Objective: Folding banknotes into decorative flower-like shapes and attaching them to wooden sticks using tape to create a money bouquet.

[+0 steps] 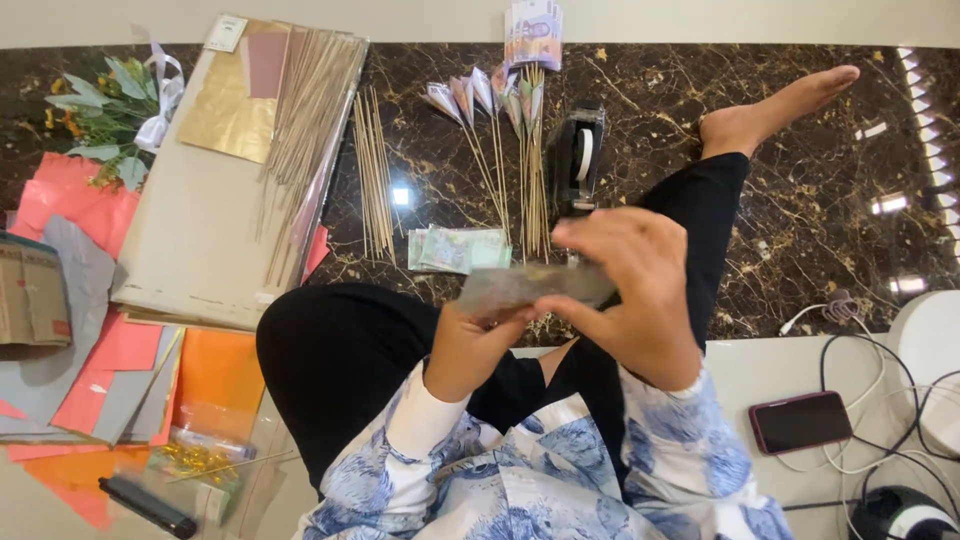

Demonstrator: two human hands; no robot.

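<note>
My left hand (470,350) and my right hand (630,290) both hold one banknote (520,287), blurred, flat between them above my lap. Just beyond it on the dark marble floor lies a small pile of banknotes (458,249). Several folded notes on wooden sticks (500,120) lie in a fan behind that. A black tape dispenser (577,155) stands right of the sticks, close to my right hand.
Loose wooden skewers (375,170) and a stack of wrapping paper sheets (220,170) lie to the left, with coloured paper (90,340), a leafy sprig with ribbon (110,110) and a black lighter-like tool (148,506). A phone (800,421) and cables (880,400) sit at right. My bare foot (780,105) rests far right.
</note>
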